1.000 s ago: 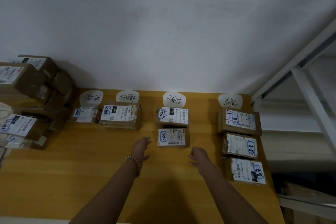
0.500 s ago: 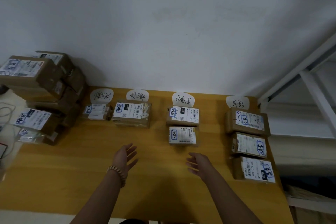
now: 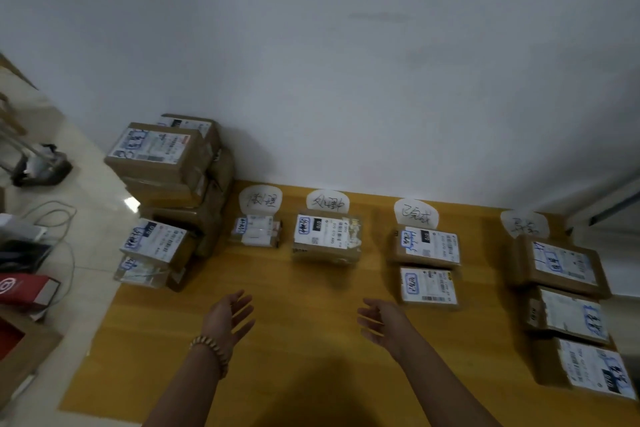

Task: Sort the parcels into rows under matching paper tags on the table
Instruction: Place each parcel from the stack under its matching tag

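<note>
**A:** What are the hands doing?

**B:** They hold nothing. The left hand (image 3: 228, 317) and right hand (image 3: 382, 322) hover with fingers loosely spread over the bare middle of the surface (image 3: 311, 288).

**A:** Where do the parcels stand?

**B:** Four paper tags (image 3: 415, 213) line the far edge. Under them, from the left, are one small parcel (image 3: 256, 231), one wider parcel (image 3: 327, 236), a row of two (image 3: 427, 286), and a row of three (image 3: 568, 315) running along the right edge. The unsorted stack (image 3: 166, 180) fills the far left corner.

**A:** So which step is this?

**B:** Between parcels, I'd judge. The next move calls for a reach to the stack, a read of the marked label, then setting that parcel below its matching row.

**A:** Is there room?

**B:** Plenty toward the near edge under the first three tags. The row of three nearly reaches the near right corner, and the stack's low parcels sit at the left edge.
</note>
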